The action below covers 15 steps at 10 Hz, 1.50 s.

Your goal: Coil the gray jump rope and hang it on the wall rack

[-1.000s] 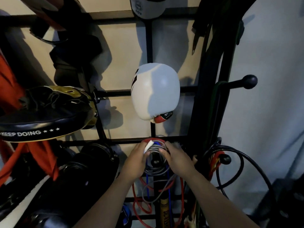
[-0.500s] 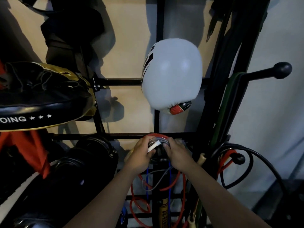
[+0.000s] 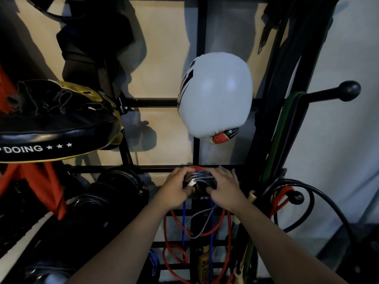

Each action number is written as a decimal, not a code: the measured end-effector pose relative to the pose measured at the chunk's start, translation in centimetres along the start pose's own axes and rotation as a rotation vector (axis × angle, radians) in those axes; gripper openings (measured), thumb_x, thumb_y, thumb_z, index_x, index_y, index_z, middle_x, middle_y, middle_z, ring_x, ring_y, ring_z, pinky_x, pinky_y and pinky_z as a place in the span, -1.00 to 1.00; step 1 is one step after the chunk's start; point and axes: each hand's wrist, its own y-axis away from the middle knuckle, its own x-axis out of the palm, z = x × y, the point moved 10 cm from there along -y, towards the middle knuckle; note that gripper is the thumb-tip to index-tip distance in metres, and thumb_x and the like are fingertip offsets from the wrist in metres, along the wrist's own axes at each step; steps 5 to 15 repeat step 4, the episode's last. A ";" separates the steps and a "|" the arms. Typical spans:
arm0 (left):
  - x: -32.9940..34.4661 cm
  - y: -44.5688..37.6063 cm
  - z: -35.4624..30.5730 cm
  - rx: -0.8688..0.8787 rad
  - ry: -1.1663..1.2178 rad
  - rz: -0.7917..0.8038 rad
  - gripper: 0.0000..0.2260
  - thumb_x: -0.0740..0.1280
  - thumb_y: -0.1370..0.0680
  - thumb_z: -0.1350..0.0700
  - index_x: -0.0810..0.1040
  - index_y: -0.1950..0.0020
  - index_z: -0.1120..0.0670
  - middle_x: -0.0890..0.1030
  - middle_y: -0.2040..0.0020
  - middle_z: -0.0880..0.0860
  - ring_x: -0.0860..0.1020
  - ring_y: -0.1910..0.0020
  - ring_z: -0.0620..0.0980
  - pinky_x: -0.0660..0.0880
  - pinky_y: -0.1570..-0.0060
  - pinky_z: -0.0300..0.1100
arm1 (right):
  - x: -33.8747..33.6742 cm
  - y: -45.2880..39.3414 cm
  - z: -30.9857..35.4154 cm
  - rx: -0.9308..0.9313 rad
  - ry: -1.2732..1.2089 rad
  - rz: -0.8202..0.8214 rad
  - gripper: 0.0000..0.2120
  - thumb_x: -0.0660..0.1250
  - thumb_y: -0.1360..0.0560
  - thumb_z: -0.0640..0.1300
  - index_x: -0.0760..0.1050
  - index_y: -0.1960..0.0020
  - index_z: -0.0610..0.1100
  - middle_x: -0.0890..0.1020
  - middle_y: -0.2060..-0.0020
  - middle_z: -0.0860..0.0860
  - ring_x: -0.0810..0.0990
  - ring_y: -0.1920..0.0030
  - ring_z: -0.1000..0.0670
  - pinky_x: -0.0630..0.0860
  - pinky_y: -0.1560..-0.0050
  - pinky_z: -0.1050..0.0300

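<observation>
- Both hands pressed to one bundle: left hand [image 3: 176,186] and right hand [image 3: 223,187] each closed around a side of the coiled gray rope [image 3: 200,178], thumbs underneath.
- Coil held against the black rack [image 3: 202,27], just under a horizontal bar, at the middle upright; peg behind it hidden by the hands.
- Loose gray tail drooping below the hands, crossing red rope [image 3: 170,238] and blue rope [image 3: 184,222] hanging in the same spot.
- Directly above, white boxing glove [image 3: 215,95] on the rack, clear of the hands.
- Upper left, black and gold focus pad [image 3: 55,124] jutting out, lettered "DOING" with three stars.
- Below the pad, orange straps [image 3: 49,185] and dark gear, too dim to tell apart.
- Right of the hands, black cable [image 3: 320,199] looped on a knobbed peg; green band [image 3: 281,128] draped from a longer peg [image 3: 348,91] higher up.
</observation>
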 end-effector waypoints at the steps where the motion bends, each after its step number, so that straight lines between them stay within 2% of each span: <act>1: -0.1 0.2 -0.3 0.008 0.006 0.004 -0.52 0.46 -0.54 0.28 0.49 -0.44 0.07 0.45 -0.25 0.03 0.49 -0.33 0.01 0.33 -0.30 -0.34 | -0.4 0.4 0.2 -0.031 -0.030 -0.019 -0.40 0.31 -0.51 -0.08 0.34 -0.54 0.16 0.42 -0.51 0.02 0.16 -0.61 -0.08 -0.11 -0.63 -0.15; 3: -0.8 0.5 -0.8 0.026 0.017 -0.028 -0.53 0.45 -0.55 0.29 0.52 -0.45 0.06 0.49 -0.29 0.04 0.51 -0.33 0.01 0.35 -0.32 -0.32 | -1.1 0.8 0.1 -0.062 -0.113 -0.064 -0.43 0.35 -0.55 0.02 0.34 -0.54 0.15 0.47 -0.45 0.04 0.34 -0.50 -0.10 0.21 -0.54 -0.11; 4: -1.4 0.3 -0.7 0.018 0.017 -0.064 -0.54 0.46 -0.56 0.26 0.53 -0.44 0.05 0.50 -0.30 0.04 0.52 -0.33 0.01 0.38 -0.35 -0.25 | -1.3 1.0 -0.1 -0.058 -0.166 -0.078 -0.45 0.36 -0.55 0.00 0.36 -0.52 0.16 0.49 -0.41 0.06 0.36 -0.47 -0.09 0.27 -0.50 -0.11; 15: -1.4 0.3 -0.7 0.018 0.017 -0.064 -0.54 0.46 -0.56 0.26 0.53 -0.44 0.05 0.50 -0.30 0.04 0.52 -0.33 0.01 0.38 -0.35 -0.25 | -1.3 1.0 -0.1 -0.058 -0.166 -0.078 -0.45 0.36 -0.55 0.00 0.36 -0.52 0.16 0.49 -0.41 0.06 0.36 -0.47 -0.09 0.27 -0.50 -0.11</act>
